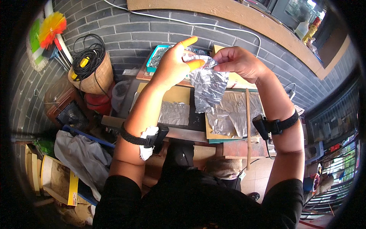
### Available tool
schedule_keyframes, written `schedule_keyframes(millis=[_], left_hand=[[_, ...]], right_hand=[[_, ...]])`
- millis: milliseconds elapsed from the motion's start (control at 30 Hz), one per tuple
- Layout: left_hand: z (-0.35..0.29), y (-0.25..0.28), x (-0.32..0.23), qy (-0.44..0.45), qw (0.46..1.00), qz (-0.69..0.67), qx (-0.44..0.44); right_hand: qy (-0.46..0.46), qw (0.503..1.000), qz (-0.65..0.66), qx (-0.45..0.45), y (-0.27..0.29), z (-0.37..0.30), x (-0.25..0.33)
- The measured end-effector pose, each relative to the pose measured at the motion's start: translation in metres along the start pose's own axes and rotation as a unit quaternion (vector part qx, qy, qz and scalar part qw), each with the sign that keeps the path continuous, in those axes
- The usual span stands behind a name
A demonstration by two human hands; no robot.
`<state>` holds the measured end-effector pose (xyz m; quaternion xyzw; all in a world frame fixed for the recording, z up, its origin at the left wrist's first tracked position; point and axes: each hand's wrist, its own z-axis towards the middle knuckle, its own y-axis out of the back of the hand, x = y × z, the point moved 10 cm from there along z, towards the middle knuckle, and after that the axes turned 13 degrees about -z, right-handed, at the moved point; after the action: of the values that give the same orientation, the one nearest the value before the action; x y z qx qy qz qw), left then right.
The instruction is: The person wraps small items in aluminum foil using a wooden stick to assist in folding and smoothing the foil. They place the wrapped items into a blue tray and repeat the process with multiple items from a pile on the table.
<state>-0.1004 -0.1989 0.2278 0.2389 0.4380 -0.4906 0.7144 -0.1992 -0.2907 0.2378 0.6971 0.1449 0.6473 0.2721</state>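
Observation:
A crinkled sheet of silver foil [207, 89] hangs upright in front of me, above the work table. My right hand [241, 65] pinches its upper right edge between thumb and fingers. At its upper left, my left hand [172, 68] grips the foil under the thumb, with the index finger stretched out away from it. Yellow finger covers are on that thumb and index finger. Below lie a smaller foil piece [174, 113] on a dark board, and foil sheets [236, 114] on a tan board, crossed by a thin wooden stick [248, 133].
A turquoise tray [151, 69] with foil stands at the back, against the grey brick wall [160, 28]. To the left are a woven basket [100, 74] with coiled black cable [89, 57] and a grey cloth [78, 152]. A wooden-framed window ledge [228, 15] runs along the upper right.

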Motion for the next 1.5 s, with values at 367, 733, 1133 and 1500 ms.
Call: schedule_keyframes(millis=[367, 733, 1133, 1500], left_hand=[[-0.008, 0.007, -0.009, 0.008, 0.999, -0.028, -0.013], [-0.010, 0.001, -0.014, 0.049, 0.995, -0.062, 0.060], [0.000, -0.009, -0.014, 0.118, 0.977, 0.063, 0.168], [0.006, 0.027, -0.045, 0.116, 0.988, -0.031, 0.095]], right_hand=[[-0.011, 0.999, 0.037, 0.012, -0.002, -0.003, -0.023], [0.059, 0.997, 0.039, -0.013, -0.001, -0.004, 0.000], [0.129, 0.980, -0.153, 0.025, -0.031, 0.018, 0.050], [-0.012, 0.970, 0.185, 0.160, -0.091, 0.044, -0.026]])
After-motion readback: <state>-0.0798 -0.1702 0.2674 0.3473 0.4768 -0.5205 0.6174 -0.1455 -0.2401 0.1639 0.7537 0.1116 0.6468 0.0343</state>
